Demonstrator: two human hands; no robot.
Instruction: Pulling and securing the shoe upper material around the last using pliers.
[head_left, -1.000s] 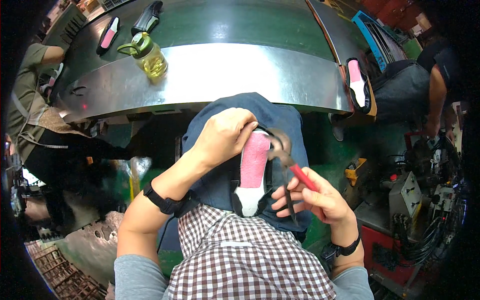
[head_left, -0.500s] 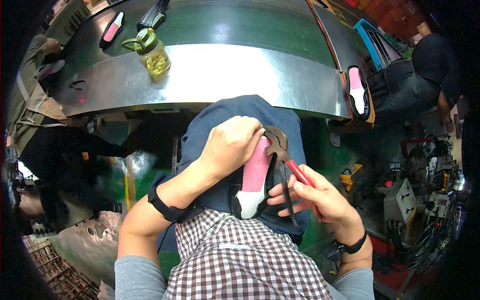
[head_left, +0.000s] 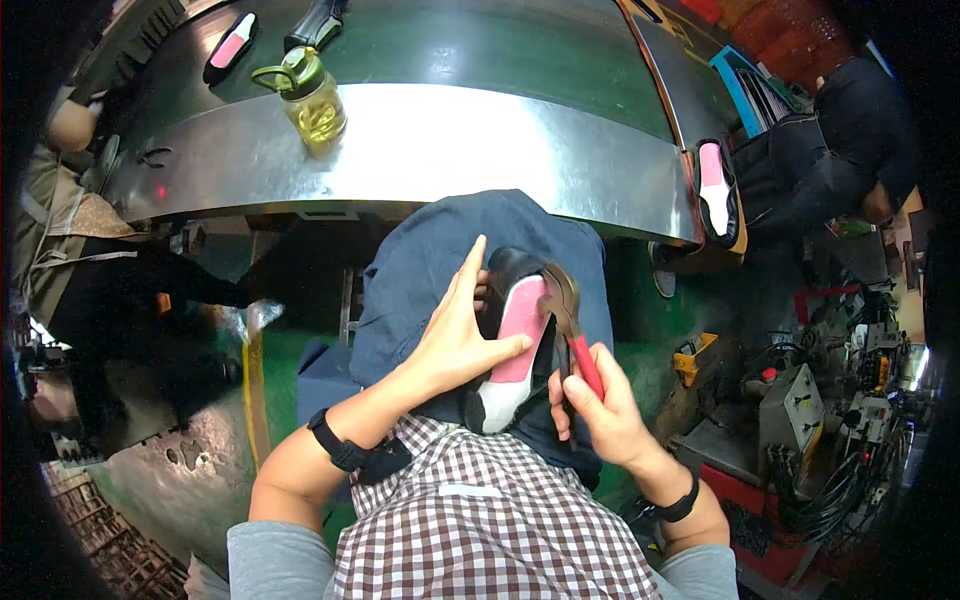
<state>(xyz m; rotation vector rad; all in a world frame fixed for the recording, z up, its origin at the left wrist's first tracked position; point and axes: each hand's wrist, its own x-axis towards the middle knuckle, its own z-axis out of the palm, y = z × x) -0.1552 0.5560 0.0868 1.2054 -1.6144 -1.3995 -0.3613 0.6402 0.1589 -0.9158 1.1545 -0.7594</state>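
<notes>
On my lap lies a black shoe upper (head_left: pixel 520 318), bottom side up, its sole face pink along the middle and white at the end nearest me. My left hand (head_left: pixel 452 338) grips its left side, thumb pressed on the pink area and fingers along the outer edge. My right hand (head_left: pixel 612 412) is wrapped round the red handle of a pair of lasting pincers (head_left: pixel 566 308). Their metal jaws touch the shoe's right edge near its far end; whether they pinch the material I cannot tell.
Ahead is a green bench with a metal edge (head_left: pixel 450 130), bearing a green bottle (head_left: pixel 318 115). More shoes lie at the left (head_left: pixel 231 48) and right (head_left: pixel 715 190). People sit at both sides. A machine (head_left: pixel 797 410) and a yellow bin (head_left: pixel 694 358) stand at right.
My left hand has left the shoe's far end and now holds its left side with the thumb on the pink part. My right hand has closed more round the pincers' handles.
</notes>
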